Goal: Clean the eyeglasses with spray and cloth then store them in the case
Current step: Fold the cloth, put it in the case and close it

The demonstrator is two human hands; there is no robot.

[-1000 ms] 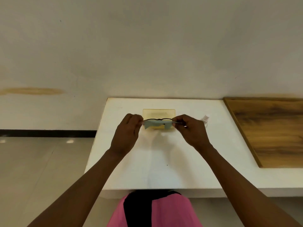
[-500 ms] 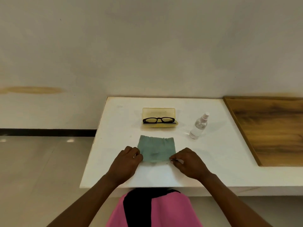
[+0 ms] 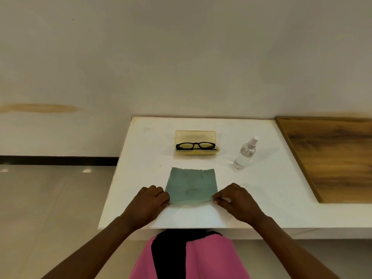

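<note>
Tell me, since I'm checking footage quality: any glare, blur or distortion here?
Head view: soft, even light, only faint shadows under the hands; no harsh glare on the eyeglasses or spray bottle; wide-angle bending at the table edges; cloth slightly soft.

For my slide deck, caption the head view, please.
Both hands pinch the cloth flat; glasses in the open case, spray alongside.

Soft, even, dimmish light — faint shadows, slight softness, wide-angle bending at edges.

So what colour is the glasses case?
Translucent yellow case, clearest in the head view.
</note>
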